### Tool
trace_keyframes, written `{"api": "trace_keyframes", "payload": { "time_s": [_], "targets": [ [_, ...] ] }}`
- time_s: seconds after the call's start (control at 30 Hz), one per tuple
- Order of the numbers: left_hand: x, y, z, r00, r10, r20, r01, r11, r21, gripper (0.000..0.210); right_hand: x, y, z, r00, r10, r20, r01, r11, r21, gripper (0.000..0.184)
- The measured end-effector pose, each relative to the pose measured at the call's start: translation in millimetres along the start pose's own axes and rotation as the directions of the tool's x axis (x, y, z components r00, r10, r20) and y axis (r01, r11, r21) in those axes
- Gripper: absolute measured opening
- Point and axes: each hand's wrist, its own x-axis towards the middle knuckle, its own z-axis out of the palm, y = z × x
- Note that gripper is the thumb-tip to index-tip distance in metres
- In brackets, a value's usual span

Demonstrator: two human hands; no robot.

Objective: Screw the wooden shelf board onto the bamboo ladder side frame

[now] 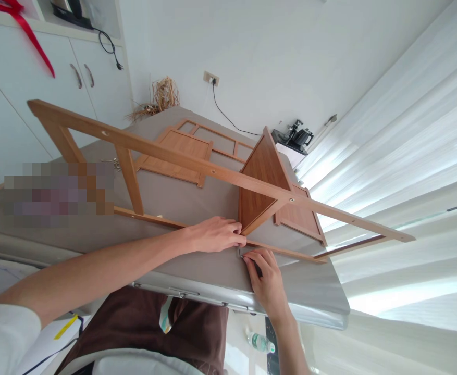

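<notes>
A wooden side frame [228, 176] stands on edge across the table, its upper rail slanting from far left to right. Attached to it is an upright wooden panel [257, 182], near its middle. My left hand [218, 235] is closed around the near lower corner, where the panel meets the lower rail [286, 251]. Just right of it, my right hand [266, 276] pinches a small bent metal hex key [240, 253] close to that joint. The key's tip at the rail is too small to make out.
On the grey-covered table [208, 271] lie a flat wooden panel [177, 156], another panel [300, 213], an open wooden frame [222, 140] and small metal hardware [114, 164]. Dried stalks [163, 94] stand behind. A plastic bottle [261, 342] lies below the near edge. A patch at left is blurred.
</notes>
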Motion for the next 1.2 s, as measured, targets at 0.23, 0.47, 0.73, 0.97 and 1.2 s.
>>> {"api": "trace_keyframes", "payload": {
  "time_s": [0.23,0.47,0.73,0.97,1.2],
  "targets": [
    [-1,1,-2.1,0.999,0.002,0.033,-0.002,1.0,0.025,0.012,4,-4,-1,0.999,0.018,0.032,-0.017,0.999,-0.046,0.016],
    [0,1,-1.5,0.999,-0.003,0.038,0.002,1.0,0.012,0.014,7,-5,1,1.0,0.024,0.019,-0.022,0.996,-0.091,0.02],
    [0,1,-2.0,0.999,-0.007,0.044,0.007,1.0,-0.001,0.014,7,-5,0,0.999,0.041,0.006,-0.04,0.992,-0.12,0.022],
    [1,2,-4.7,0.998,-0.011,0.058,0.011,1.0,-0.001,0.013,10,-12,1,1.0,-0.02,-0.024,0.015,0.974,-0.225,0.023],
    [0,1,-3.4,0.998,0.001,0.066,-0.001,1.0,-0.003,0.012,8,-13,1,0.999,-0.038,-0.01,0.034,0.968,-0.249,0.022]
  ]
}}
